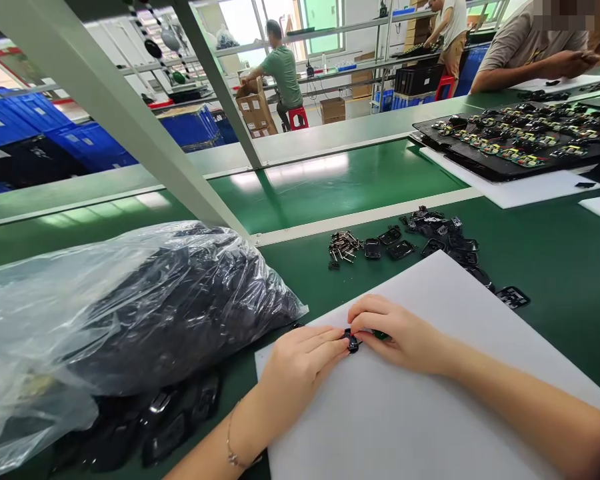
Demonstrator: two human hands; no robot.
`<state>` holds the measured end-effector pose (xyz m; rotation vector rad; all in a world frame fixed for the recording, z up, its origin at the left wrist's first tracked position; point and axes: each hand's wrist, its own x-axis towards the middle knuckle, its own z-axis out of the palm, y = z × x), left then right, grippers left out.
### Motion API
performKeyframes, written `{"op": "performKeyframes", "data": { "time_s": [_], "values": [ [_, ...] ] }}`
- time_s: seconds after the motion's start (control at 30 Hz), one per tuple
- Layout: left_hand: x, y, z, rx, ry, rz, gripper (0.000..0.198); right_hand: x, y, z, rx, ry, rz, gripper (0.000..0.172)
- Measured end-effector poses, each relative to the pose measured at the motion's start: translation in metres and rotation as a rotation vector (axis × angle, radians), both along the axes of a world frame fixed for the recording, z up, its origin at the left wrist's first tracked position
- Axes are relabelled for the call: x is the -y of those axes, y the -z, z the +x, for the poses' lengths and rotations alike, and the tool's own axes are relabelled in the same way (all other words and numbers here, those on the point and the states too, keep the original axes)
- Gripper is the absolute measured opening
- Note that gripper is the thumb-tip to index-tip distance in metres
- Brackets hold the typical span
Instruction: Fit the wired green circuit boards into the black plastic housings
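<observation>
Over a white board (420,420), my left hand (300,367) and my right hand (403,333) meet at a small black plastic piece (353,344). The fingertips of both hands are closed on it, one hand at each side, and they cover much of it. A bit of something green (380,335) shows under my right fingers; what it belongs to is hidden. Past the far edge of the board lie small black plastic covers (401,250) and a heap of thin metal pins or screws (345,247).
On the left lies a clear plastic bag (190,313) full of dark parts, with loose black casings (170,433) in front of it. A slanted metal post (145,133) rises behind. A black tray (480,167) of circuit assemblies stands far right, near a seated co-worker (520,53).
</observation>
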<state>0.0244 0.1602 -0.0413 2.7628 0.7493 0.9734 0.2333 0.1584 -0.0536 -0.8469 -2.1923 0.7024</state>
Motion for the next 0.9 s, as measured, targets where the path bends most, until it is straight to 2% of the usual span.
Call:
{"op": "performKeyframes", "data": {
  "time_s": [0.33,0.7,0.9],
  "values": [
    [0.002,0.002,0.002,-0.071,-0.021,0.122,0.025,0.0,0.001,0.0,0.051,-0.005,-0.027,0.016],
    [0.0,0.003,-0.009,-0.19,0.06,0.114,0.023,0.0,-0.002,0.002,0.013,-0.023,-0.056,0.011],
    [0.004,-0.003,-0.008,-0.307,0.087,0.214,0.026,0.0,-0.005,0.004,0.005,-0.05,-0.071,0.02]
  ]
}}
